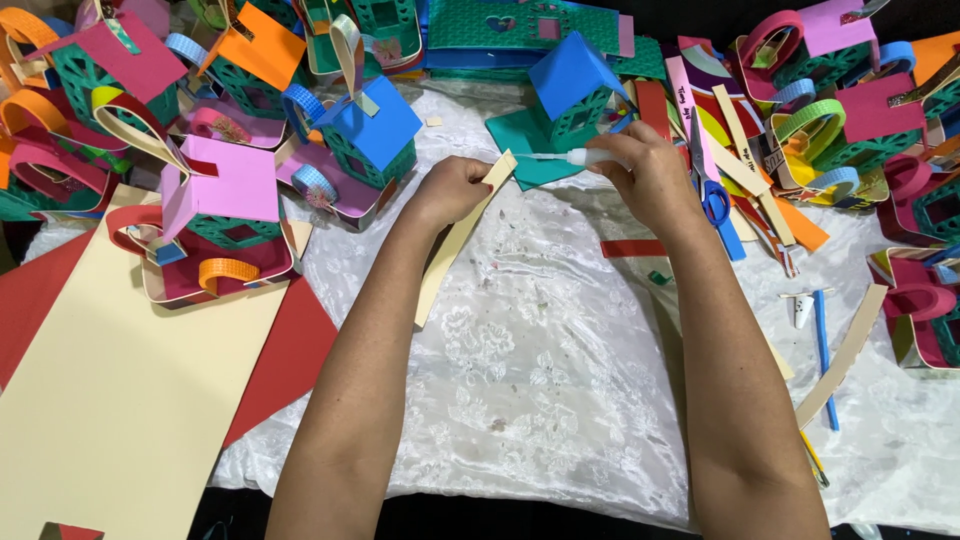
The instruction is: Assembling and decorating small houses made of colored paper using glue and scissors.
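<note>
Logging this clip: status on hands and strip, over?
Left hand pinching cream paper strip. Right hand holding glue tube, nozzle at strip's top end. Nothing between them.

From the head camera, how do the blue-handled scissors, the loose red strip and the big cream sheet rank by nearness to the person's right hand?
From the right hand:
1. Blue-handled scissors, right beside it.
2. Red strip, on the white cloth just below.
3. Cream sheet, far off at the left edge.
</note>
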